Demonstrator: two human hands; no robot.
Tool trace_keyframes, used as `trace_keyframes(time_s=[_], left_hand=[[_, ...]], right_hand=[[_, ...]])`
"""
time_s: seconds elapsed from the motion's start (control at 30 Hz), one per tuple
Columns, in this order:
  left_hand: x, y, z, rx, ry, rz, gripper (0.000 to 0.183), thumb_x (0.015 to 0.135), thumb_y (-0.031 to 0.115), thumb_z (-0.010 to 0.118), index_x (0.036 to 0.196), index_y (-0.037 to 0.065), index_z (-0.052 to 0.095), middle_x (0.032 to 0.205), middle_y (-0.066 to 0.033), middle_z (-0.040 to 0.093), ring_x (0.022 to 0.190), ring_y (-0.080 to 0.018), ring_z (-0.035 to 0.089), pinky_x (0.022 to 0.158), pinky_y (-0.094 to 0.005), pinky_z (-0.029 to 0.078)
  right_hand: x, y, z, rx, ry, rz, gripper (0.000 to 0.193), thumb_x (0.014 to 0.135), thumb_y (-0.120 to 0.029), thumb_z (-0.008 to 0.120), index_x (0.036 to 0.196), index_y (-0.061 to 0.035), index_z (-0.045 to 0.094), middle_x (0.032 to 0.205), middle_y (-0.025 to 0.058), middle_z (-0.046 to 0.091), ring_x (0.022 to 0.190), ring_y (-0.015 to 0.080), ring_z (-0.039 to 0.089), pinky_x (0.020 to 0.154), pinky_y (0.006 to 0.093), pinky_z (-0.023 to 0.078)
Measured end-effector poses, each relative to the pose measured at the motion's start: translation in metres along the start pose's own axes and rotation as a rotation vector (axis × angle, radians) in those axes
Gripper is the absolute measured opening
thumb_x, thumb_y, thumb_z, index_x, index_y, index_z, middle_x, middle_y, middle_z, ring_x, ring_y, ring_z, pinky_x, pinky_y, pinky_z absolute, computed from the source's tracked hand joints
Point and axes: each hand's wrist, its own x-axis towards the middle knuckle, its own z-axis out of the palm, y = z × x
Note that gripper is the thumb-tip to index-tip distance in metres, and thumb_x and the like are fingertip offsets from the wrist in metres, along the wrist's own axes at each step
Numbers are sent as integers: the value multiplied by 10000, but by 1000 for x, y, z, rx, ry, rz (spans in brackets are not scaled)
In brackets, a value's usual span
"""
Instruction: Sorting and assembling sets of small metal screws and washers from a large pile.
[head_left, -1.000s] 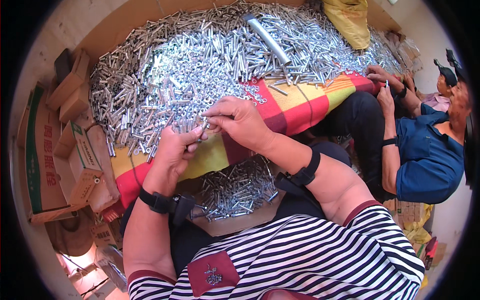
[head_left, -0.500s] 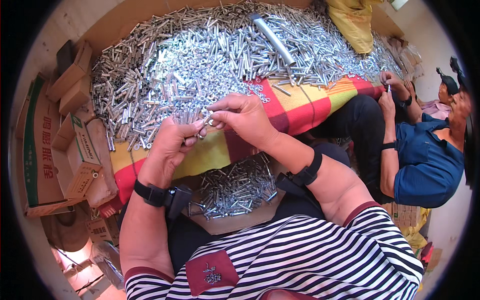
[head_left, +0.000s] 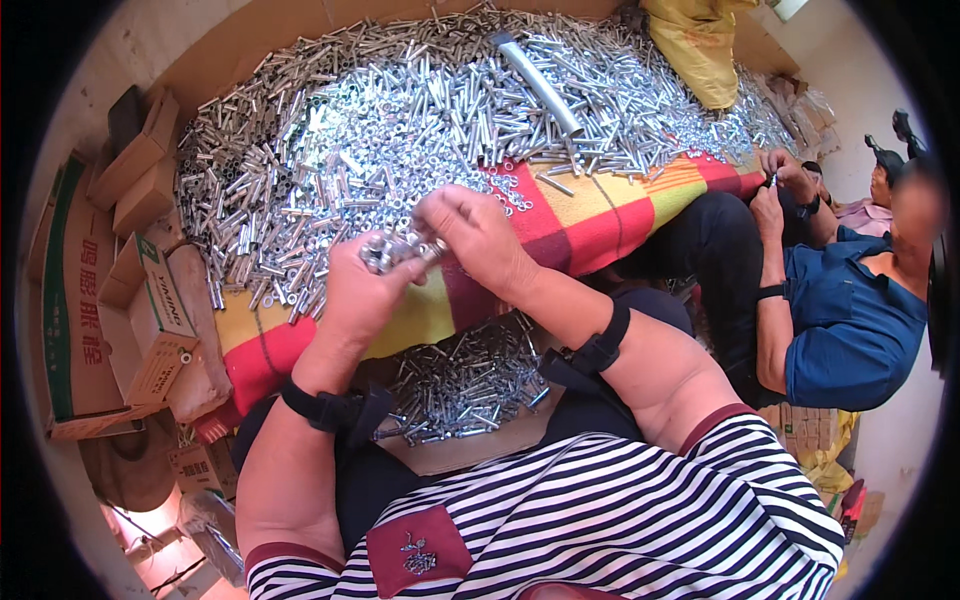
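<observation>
My left hand is closed around a bunch of shiny metal bolts, their ends poking out above its thumb. Right beside it, my right hand has its fingers curled in at the ends of the bolts; a small blur hides exactly what they pinch. Both hands are above the edge of a red and yellow checked blanket. Just beyond them spreads a wide heap of loose metal sleeves, nuts and washers. Below my wrists, a cardboard box between my legs holds a pile of bolts.
A grey metal tube lies on the heap, with a yellow sack at its far right. Open cardboard boxes stand at the left. On the right, a person in a blue shirt works with small parts by the blanket.
My left hand has turned so that the bolt ends face up toward me, and it has dropped slightly. My right fingers have curled in more and blurred over the bolts.
</observation>
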Motion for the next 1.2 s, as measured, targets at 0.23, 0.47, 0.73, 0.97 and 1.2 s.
trace_keyframes(time_s=[0.23, 0.47, 0.73, 0.97, 1.2], left_hand=[[-9, 1, 16, -165, 2, -63, 78, 789, 53, 689, 791, 21, 617, 669, -33, 642, 500, -58, 517, 462, -212, 395], [1, 13, -38, 7, -154, -295, 82, 767, 38, 698, 792, 32, 620, 645, -7, 606, 460, -46, 436, 423, -206, 328], [-10, 10, -10, -128, -183, -392, 181, 828, 70, 639, 996, 12, 604, 770, -78, 677, 484, -52, 472, 384, -181, 295], [3, 3, -6, -92, -53, -318, 142, 873, 94, 623, 972, 17, 557, 742, -66, 672, 482, -34, 490, 386, -179, 320], [3, -3, -11, -113, 4, -294, 162, 854, 71, 641, 982, 7, 563, 718, -57, 657, 464, -45, 472, 395, -193, 318]], right_hand=[[-14, -25, 18, 755, 114, 143, 648, 1002, -456, 298, 1264, 128, 400, 1275, 219, 492, 1263, 276, 428, 1117, 399, 259], [-20, -38, -13, 293, 81, 19, 249, 947, -157, 529, 1093, 42, 567, 1053, 109, 632, 1015, 168, 589, 903, 320, 460], [-2, 0, -45, -681, 96, -186, 57, 786, -78, 641, 822, -35, 649, 782, 127, 611, 709, 283, 604, 639, 346, 471], [-3, 9, -33, -991, -38, -129, 59, 765, -92, 610, 736, -43, 597, 792, 136, 567, 757, 335, 605, 660, 449, 483], [-3, 3, -29, -1012, -69, -183, 54, 774, -58, 576, 805, -23, 549, 820, 153, 565, 793, 354, 595, 675, 451, 477]])
